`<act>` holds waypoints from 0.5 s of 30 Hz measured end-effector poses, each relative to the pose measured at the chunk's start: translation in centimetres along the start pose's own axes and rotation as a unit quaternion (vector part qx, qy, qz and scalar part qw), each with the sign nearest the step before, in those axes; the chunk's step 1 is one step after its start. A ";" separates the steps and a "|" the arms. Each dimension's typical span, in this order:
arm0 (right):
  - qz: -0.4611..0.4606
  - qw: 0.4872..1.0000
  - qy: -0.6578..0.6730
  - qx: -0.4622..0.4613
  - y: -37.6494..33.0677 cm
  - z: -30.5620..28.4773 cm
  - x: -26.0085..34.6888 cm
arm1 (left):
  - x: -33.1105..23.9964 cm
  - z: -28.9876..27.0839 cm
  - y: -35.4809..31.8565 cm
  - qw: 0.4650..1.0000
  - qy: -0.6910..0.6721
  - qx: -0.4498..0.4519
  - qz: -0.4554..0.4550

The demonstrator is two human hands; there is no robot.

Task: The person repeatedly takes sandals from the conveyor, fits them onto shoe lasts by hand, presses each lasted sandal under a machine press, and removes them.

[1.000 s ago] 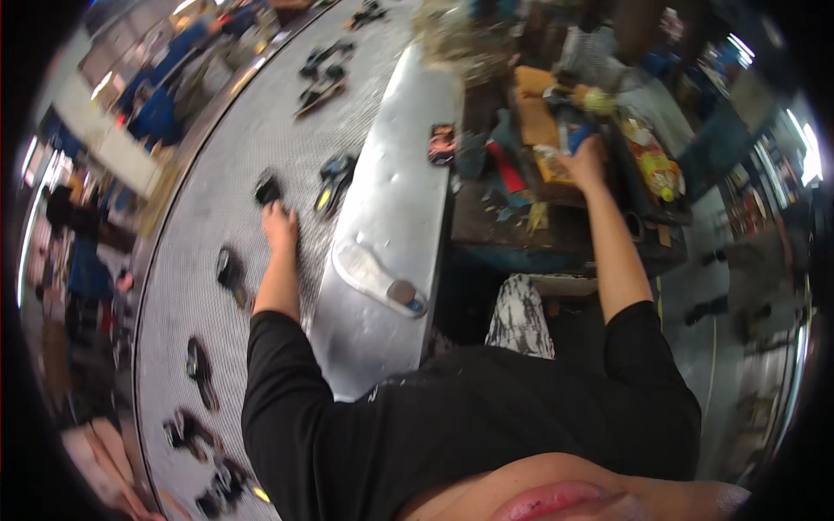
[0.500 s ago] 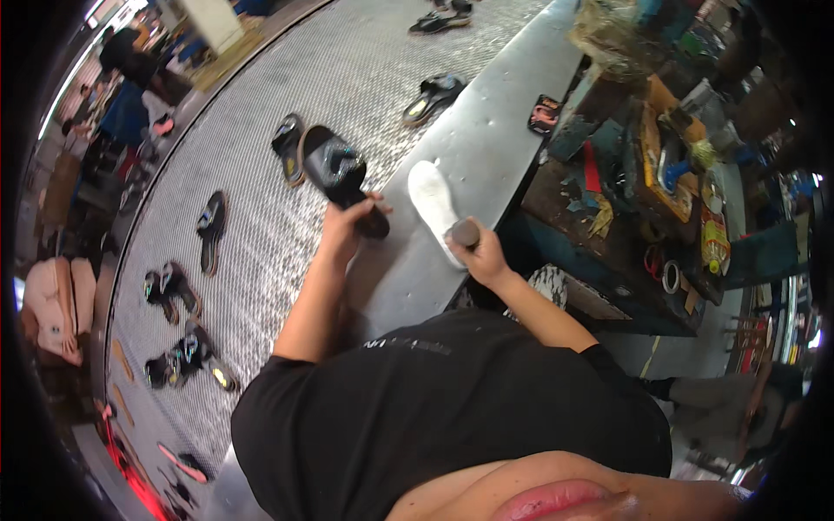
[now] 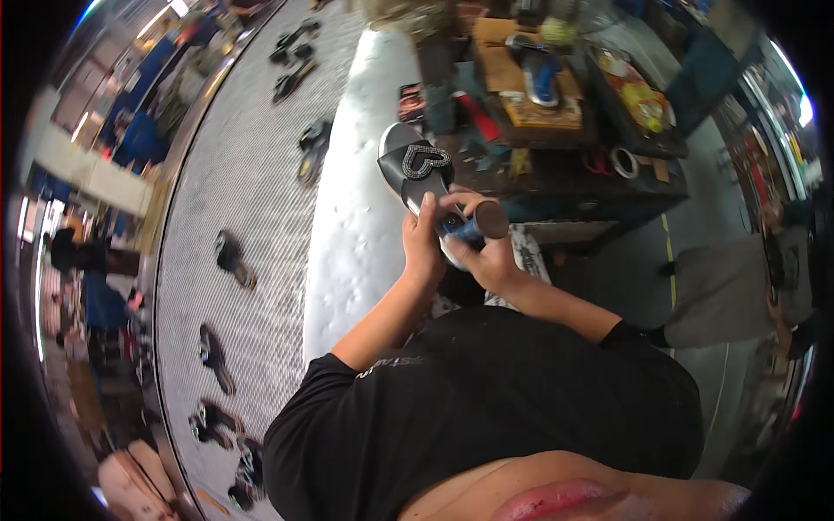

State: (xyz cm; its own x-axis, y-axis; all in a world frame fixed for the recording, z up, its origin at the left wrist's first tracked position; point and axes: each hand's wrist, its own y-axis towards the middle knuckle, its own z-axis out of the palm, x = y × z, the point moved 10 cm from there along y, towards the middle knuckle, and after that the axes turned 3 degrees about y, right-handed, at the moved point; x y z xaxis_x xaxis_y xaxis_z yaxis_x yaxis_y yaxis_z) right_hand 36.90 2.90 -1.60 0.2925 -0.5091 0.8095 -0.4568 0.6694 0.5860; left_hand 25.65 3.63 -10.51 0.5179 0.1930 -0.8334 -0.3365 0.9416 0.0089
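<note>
- Since half a second ago both hands have come together in front of the chest, and the black sandal (image 3: pixel 415 174), then held out to the left over the patterned floor, now sits between them above the pale bench (image 3: pixel 356 234).
- Left hand (image 3: pixel 423 247) is closed around the sandal from the side, thumb up along the sole edge, holding it tilted with the jewelled heart strap facing up.
- Right hand (image 3: pixel 486 260) is curled tight around a small blue tool with a brown round end (image 3: pixel 476 226), pressed against the lower end of the sandal; the fingers hide where the two meet.
- Sandal is held clear of the bench, just in front of the cluttered dark work table (image 3: pixel 565 165).
- Risk, as a judgement: the grip on the sandal is from one side only, so a hard push from the tool could twist it out of the hand.
- Left fingers lie right next to the tool's working end, so a slip could catch them.
- Heart strap sits close to the contact area and could get scuffed or smeared.
- Other sandals (image 3: pixel 228 259) lie scattered on the floor to the left, well apart from the hands.
</note>
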 end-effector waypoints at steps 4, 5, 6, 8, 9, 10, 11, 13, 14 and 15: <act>0.092 0.989 -0.099 -0.065 -4.4 -3.6 0.0 | 2.8 6.0 -0.2 0.975 0.110 0.188 -0.041; 0.085 0.987 -0.077 -0.108 -6.0 -5.3 -0.2 | 3.6 7.6 -0.4 0.958 0.154 0.238 -0.037; 0.105 0.975 -0.125 -0.149 -7.5 -7.6 0.2 | 4.8 8.8 0.0 0.921 0.223 0.313 -0.067; 0.116 0.944 -0.202 -0.234 -9.5 -12.0 1.7 | 3.4 10.5 7.9 0.808 0.494 0.312 0.079; 0.110 0.926 -0.226 -0.281 -10.4 -13.8 2.3 | 0.1 13.0 11.3 0.812 0.477 0.258 0.216; 0.109 0.925 -0.229 -0.283 -10.7 -14.7 2.4 | -2.7 14.2 13.7 0.763 0.550 0.109 0.322; 0.106 0.920 -0.206 -0.317 -11.3 -16.2 2.1 | -1.9 16.0 16.1 0.720 0.579 0.071 0.376; 0.097 0.918 -0.174 -0.342 -10.5 -17.3 0.9 | 0.0 17.1 18.3 0.665 0.609 0.021 0.431; 0.086 0.918 -0.179 -0.343 -9.7 -17.2 0.8 | 1.7 17.2 19.9 0.712 0.596 0.051 0.368; 0.077 0.917 -0.185 -0.345 -9.1 -17.1 0.8 | 2.9 17.4 20.7 0.754 0.578 0.085 0.299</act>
State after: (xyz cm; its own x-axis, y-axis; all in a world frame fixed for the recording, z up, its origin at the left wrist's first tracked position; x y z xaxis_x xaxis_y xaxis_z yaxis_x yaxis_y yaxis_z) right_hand 55.68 5.68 -5.65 -0.0947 -0.4431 0.8914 0.2096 0.8665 0.4530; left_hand 33.83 28.43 -3.10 -0.7525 0.3201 -0.5756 -0.0812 0.8222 0.5633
